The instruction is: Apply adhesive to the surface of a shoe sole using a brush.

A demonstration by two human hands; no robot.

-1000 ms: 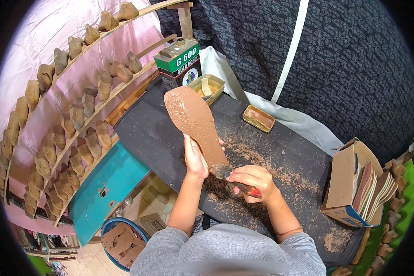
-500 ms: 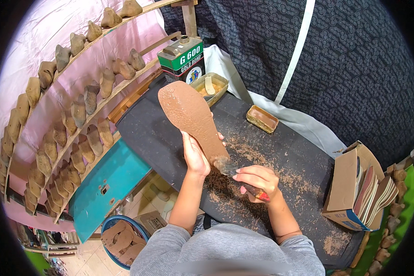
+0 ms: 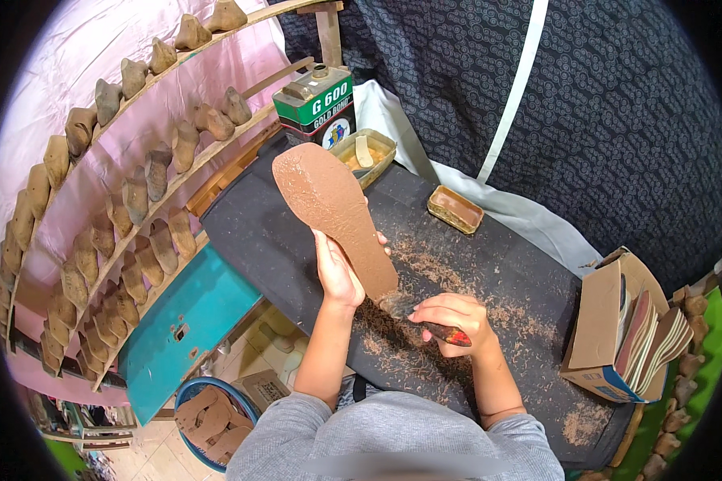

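A brown shoe sole [image 3: 329, 200], wet and glossy over part of its face, is held up above the table by my left hand [image 3: 339, 268]. The thumb lies along its near edge, and fingertips show at the opposite edge. My right hand [image 3: 455, 321] is closed round the handle of a brush [image 3: 448, 333] with a dark, reddish handle. The brush's bristles [image 3: 397, 304] are at the sole's narrow heel end; whether they touch it I cannot tell. Below both hands the dark table [image 3: 253, 204] is littered with brown shavings [image 3: 529, 325].
At the table's far side stand a green-and-black metal can [image 3: 316, 104], a tray with a pale scraper-like piece [image 3: 381, 156] and a small brown-filled tin [image 3: 457, 210]. A cardboard box [image 3: 598, 329] of soles stands right. Shelves of shoe lasts [image 3: 158, 172] line the left, above a blue basin [image 3: 186, 391].
The brush has moved slightly down toward the sole's heel end, and its handle has turned in my right hand. The sole has stayed nearly in place in my left hand.
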